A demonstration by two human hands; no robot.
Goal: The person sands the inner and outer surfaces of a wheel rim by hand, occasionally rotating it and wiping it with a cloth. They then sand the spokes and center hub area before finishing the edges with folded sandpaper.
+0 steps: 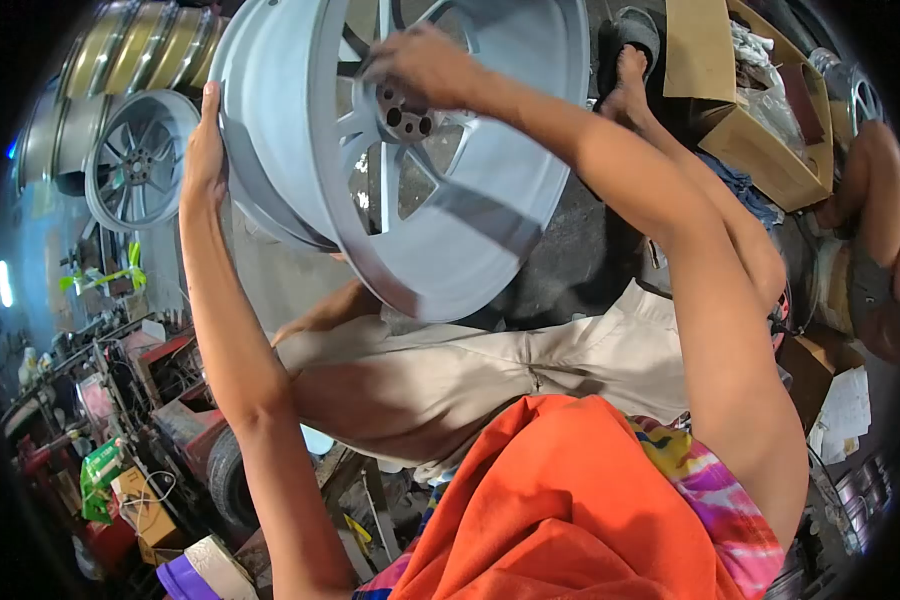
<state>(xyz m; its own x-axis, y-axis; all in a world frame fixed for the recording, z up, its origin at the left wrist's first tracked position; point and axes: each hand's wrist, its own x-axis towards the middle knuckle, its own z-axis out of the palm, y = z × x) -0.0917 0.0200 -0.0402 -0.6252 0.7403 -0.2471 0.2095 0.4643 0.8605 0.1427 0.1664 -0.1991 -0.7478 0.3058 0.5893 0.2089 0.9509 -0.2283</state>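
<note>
Plainly, the left hand [204,155] touches the grey wheel [415,262] at upper centre; the right hand [425,68] blurs over its hub [405,124] — I cannot tell either hand's grip.

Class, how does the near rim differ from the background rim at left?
The near rim looks larger; the background rim, smaller. The right hand partly hides the near rim's hub; the background rim's hub is unobscured. The left hand touches the near rim; no hand touches the background rim. Both have spokes.
</note>
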